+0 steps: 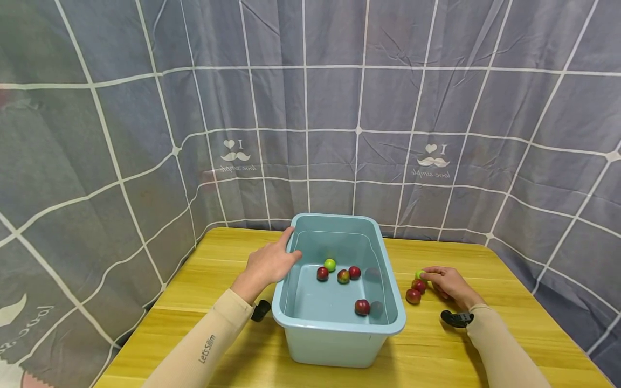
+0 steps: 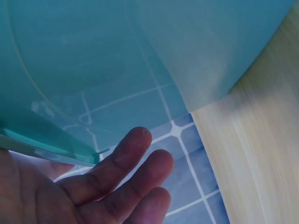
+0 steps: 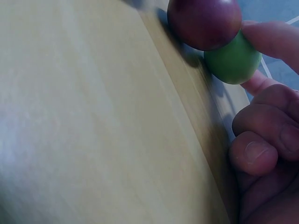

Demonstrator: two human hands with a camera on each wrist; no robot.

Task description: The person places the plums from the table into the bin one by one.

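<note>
In the head view my left hand (image 1: 271,262) holds the left rim of a light blue plastic basin (image 1: 335,345), thumb over the edge. The left wrist view shows its fingers (image 2: 133,147) below the rim, along the outer wall. To the right of the basin, my right hand (image 1: 450,285) pinches a small round green fruit (image 3: 232,60) between thumb and forefinger, its other fingers curled. One dark red plum (image 1: 419,286) lies right against the green fruit, and another red plum (image 1: 413,296) sits just nearer to me.
Inside the basin are a green fruit (image 1: 330,264) and several red plums (image 1: 361,307), spread over its floor. The basin stands on a yellow wooden table (image 1: 233,248). A grey checked curtain (image 1: 330,161) hangs behind and at both sides.
</note>
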